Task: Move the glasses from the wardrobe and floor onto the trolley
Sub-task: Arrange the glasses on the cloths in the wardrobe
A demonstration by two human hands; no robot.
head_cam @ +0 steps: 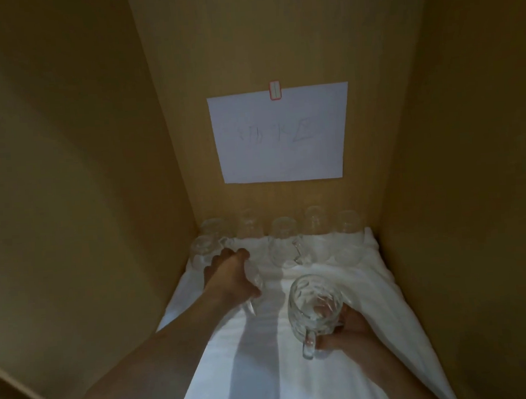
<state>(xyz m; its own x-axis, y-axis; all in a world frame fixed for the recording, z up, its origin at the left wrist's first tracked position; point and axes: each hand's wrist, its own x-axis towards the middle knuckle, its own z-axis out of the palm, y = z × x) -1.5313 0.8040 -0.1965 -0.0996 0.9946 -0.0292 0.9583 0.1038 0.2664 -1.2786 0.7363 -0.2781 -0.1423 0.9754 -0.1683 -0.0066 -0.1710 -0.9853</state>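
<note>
Inside the wardrobe, several clear glass mugs (284, 229) stand in rows on a white cloth (267, 370) at the back. My right hand (347, 333) grips a cut-glass mug (314, 308) from the right side, its handle pointing toward me, just above the cloth. My left hand (229, 276) reaches further in on the left and curls round another glass (255, 285), which is mostly hidden by the hand. The trolley is out of view.
Wooden wardrobe walls close in on the left (83, 180) and right (472, 184). A white paper sheet (280, 134) with faint writing is taped to the back panel above the glasses. A mug with a handle (285, 253) stands mid-shelf between my hands.
</note>
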